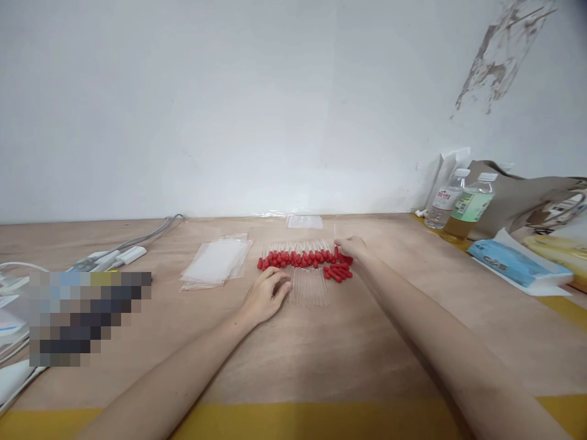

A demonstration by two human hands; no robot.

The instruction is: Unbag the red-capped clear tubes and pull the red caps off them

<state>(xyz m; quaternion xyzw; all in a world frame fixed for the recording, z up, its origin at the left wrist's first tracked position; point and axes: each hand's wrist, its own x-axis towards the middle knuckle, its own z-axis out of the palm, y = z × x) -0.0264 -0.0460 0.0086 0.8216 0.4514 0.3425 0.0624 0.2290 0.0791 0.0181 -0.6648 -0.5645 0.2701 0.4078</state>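
Note:
My right hand [352, 245] pinches a clear dropper tube with a red rubber bulb [336, 252], held upright with its thin clear end pointing up. Below it lies a small pile of loose red rubber bulbs [338, 272]. A row of droppers with red bulbs [296, 259] lies just left of that hand, clear tips toward the wall. In front of this row, bare clear tubes [309, 288] lie side by side. My left hand [266, 294] rests at their left edge, fingers loosely curved and thumb apart, with nothing visible in it.
Clear plastic bags [215, 261] are stacked on the left, and a smaller bag [304, 222] lies near the wall. Cables and a power strip [123, 256] are farther left. Two bottles [470, 205], a tissue pack [518, 263] and a grey bag [513, 201] occupy the right.

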